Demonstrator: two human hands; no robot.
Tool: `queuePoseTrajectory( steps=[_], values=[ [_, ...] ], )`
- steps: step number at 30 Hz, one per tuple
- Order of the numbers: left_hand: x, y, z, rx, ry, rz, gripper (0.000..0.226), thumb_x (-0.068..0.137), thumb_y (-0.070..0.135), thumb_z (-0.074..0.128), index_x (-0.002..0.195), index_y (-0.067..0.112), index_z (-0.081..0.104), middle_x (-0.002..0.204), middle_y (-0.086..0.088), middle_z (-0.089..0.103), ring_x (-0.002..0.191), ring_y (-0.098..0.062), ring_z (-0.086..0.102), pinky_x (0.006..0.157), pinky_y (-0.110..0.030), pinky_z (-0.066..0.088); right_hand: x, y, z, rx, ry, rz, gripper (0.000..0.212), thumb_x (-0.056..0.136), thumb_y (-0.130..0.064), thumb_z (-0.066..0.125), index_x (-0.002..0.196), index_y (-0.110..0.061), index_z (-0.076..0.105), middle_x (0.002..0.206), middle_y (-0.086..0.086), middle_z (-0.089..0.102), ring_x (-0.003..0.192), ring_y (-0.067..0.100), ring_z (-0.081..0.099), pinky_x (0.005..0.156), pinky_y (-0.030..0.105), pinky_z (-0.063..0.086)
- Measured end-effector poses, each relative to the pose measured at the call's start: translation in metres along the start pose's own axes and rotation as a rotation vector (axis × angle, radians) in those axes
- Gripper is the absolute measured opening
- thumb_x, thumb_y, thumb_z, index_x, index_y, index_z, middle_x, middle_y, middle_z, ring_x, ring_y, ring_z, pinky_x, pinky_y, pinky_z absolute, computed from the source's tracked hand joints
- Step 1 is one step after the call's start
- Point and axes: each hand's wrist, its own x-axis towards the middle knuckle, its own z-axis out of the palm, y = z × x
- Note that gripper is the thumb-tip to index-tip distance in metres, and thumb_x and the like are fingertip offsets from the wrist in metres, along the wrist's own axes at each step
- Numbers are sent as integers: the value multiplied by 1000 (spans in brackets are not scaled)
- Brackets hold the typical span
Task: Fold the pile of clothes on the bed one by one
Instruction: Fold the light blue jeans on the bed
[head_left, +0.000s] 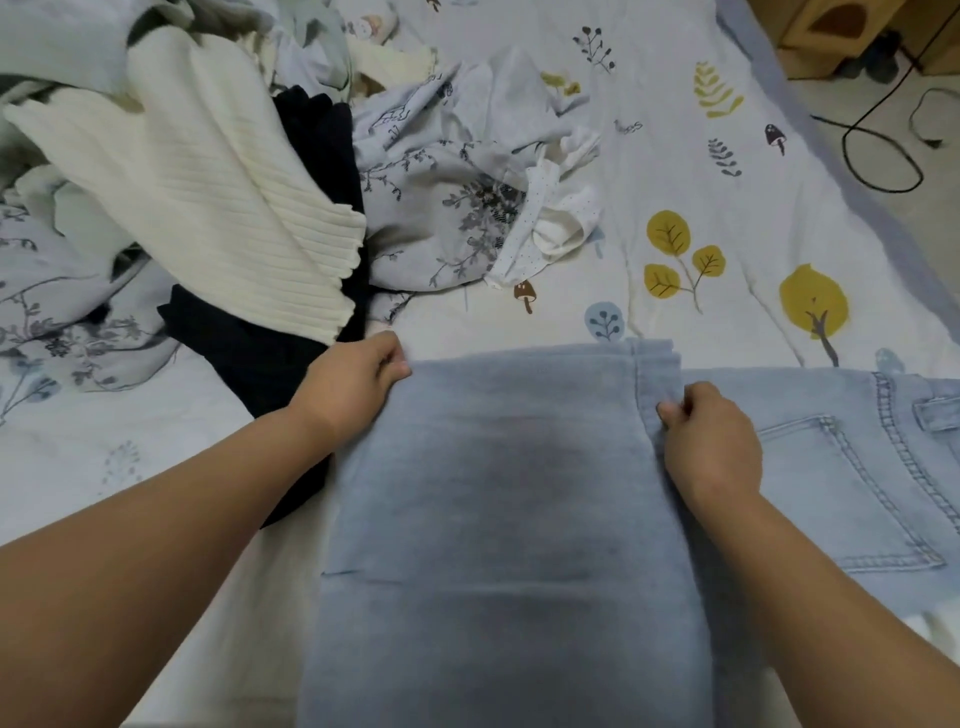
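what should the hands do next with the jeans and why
Probably smooth the folded leg panel flat, then fold it over again toward the waist. The left hand pinches the fold's left corner, the right hand pinches the leg hem lying over the light blue jeans, whose back pocket side is uncovered.
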Motion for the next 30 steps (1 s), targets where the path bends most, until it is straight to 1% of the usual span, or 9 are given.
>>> queuePoseTrajectory(
  steps=[3, 6, 11, 14, 16, 19, 22, 26, 30],
  values=[
    [11, -7, -4, 24, -124, 15, 31, 91, 25, 57, 64, 25, 41, 77, -4, 51, 79, -25, 50, 67, -32, 33, 0, -7, 7, -182, -42, 27, 29, 95, -21, 47, 114, 0, 47, 120, 26, 47, 112, 40, 43, 87, 45, 36],
    [5, -18, -19, 6, -203, 54, 16, 91, 23, 56, 94, 9, 63, 92, -8, 58, 88, -21, 52, 78, -31, 38, -23, -26, -1, -178, 103, -168, 40, 89, -16, 53, 125, -2, 45, 122, 24, 44, 112, 40, 40, 89, 47, 34],
    [1, -27, -34, 89, -246, 79, 29, 89, 18, 59, 116, 8, 60, 112, -10, 60, 104, -25, 54, 89, -31, 37, -128, -52, 8, 57, -35, -808, 38, 77, -30, 45, 102, -6, 61, 101, 18, 59, 86, 37, 59, 76, 41, 51],
    [3, -28, -35, 116, -262, 60, 30, 87, 18, 62, 116, 9, 61, 108, -12, 60, 101, -26, 54, 86, -30, 38, -199, -67, 25, 105, -146, -1080, 37, 75, -43, 46, 102, -20, 53, 107, 12, 65, 92, 31, 63, 78, 38, 52],
    [4, -30, -34, 121, -258, 43, 25, 87, 18, 63, 109, 8, 62, 96, -9, 58, 95, -27, 55, 78, -28, 37, -234, -67, 48, 51, -114, -1212, 20, 87, -33, 43, 102, -25, 53, 111, 9, 68, 102, 30, 64, 81, 45, 53],
    [2, -29, -31, 158, -235, 29, 21, 87, 20, 62, 101, 5, 61, 88, -5, 46, 95, -30, 51, 76, -30, 35, -252, -57, 78, -103, -102, -1288, 26, 93, -20, 42, 89, -27, 67, 110, 6, 70, 106, 32, 64, 83, 55, 52],
    [1, -22, -29, 221, -227, 10, 22, 90, 19, 58, 104, 2, 59, 95, -13, 50, 99, -32, 50, 79, -32, 36, -245, -52, 84, -273, -142, -1258, 19, 86, -23, 56, 82, -25, 74, 99, 3, 73, 98, 28, 68, 85, 45, 54],
    [0, -18, -30, 123, -211, -62, 13, 93, 14, 53, 82, 12, 46, 85, -4, 47, 91, -27, 48, 73, -28, 32, -248, -52, 78, -102, -33, -1233, 50, 99, -15, 33, 75, -22, 76, 87, -2, 75, 86, 21, 71, 75, 31, 57],
    [-2, -22, -19, 44, -127, -194, 24, 94, 14, 49, 72, 12, 42, 84, -6, 48, 85, -22, 43, 71, -29, 32, -256, -57, 74, 149, 94, -1299, 29, 99, -13, 33, 89, -16, 60, 90, -3, 74, 89, 18, 71, 77, 28, 56]
  ],
)
